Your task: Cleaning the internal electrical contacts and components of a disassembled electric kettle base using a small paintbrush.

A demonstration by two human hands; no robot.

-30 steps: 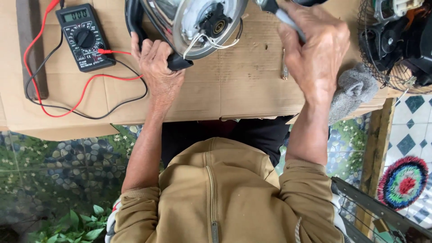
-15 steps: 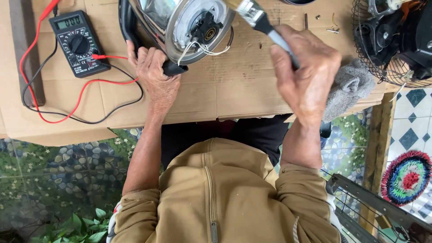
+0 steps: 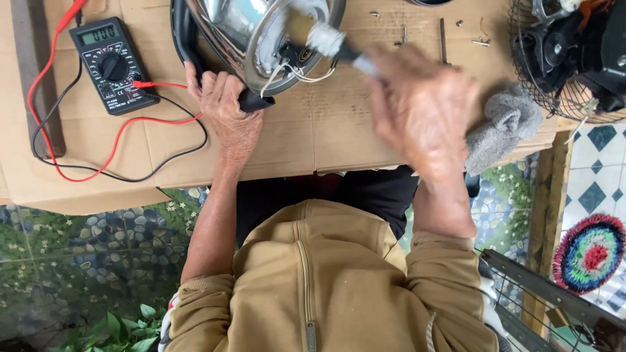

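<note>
At the top centre of the frame, a shiny round metal kettle [image 3: 261, 39] lies tipped on the cardboard-covered desk [image 3: 313, 137], its underside exposed. The left hand [image 3: 225, 107] curls around its black plastic handle [image 3: 251, 101]. The right hand [image 3: 424, 107], blurred, closes around a grey-handled brush [image 3: 336, 44] touching the kettle's base. A black digital multimeter [image 3: 112, 62] sits upper left.

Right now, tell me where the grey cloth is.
In the head view, the grey cloth lies on the cardboard-covered table, just beyond the right hand, beside the fan's wire cage near the table's edge.
</note>
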